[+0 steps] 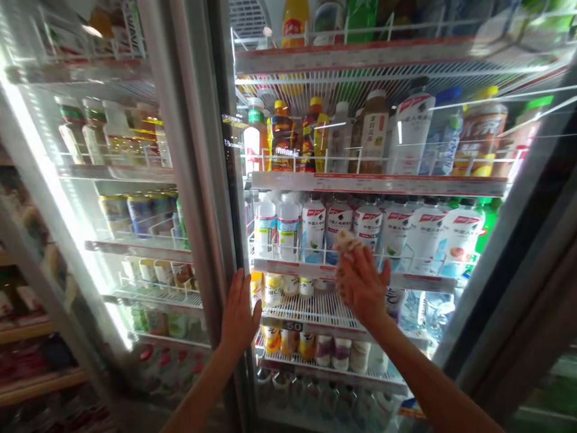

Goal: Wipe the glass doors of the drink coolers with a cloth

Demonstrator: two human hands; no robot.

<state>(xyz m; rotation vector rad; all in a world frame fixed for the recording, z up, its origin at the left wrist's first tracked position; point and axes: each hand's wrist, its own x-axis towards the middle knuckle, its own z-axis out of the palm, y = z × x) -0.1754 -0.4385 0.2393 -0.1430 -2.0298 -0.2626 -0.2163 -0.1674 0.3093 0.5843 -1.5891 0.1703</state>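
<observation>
Lit shelves (383, 184), cloth (345, 240) apparently under right fingers (366, 262)

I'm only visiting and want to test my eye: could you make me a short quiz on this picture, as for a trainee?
1. True or false: the left hand grips a bottle.
2. Which hand holds the crumpled cloth? A) left B) right C) neither
3. Fill in: the black-and-yellow bottles have ____ caps.

Key: 1. False; it appears to rest against the door frame. 2. B, the right hand. 3. Yellow.
</observation>
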